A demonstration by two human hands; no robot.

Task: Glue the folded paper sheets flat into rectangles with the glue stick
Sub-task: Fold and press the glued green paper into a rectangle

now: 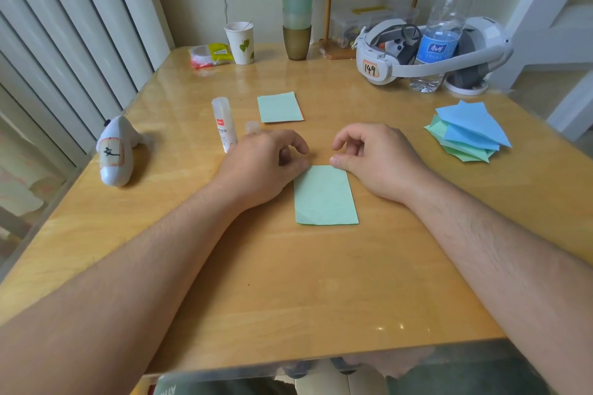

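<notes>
At table centre, green folded rectangle [325,194] lies flat — left hand [266,163] & right hand [372,157], fingers curled, press its far corners, prob. setting glue; glue stick [224,125] stands uncapped nearby.

A home: wooden table [321,282], stacked cups [297,6] (pastel plastic), plush toy [116,151].

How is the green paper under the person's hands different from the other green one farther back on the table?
The near green rectangle has both hands at its far corners, the left hand and right hand; the far green rectangle lies untouched. The far one shows a red edge beneath; the near one shows none. Both are flat, pale green rectangles.
</notes>
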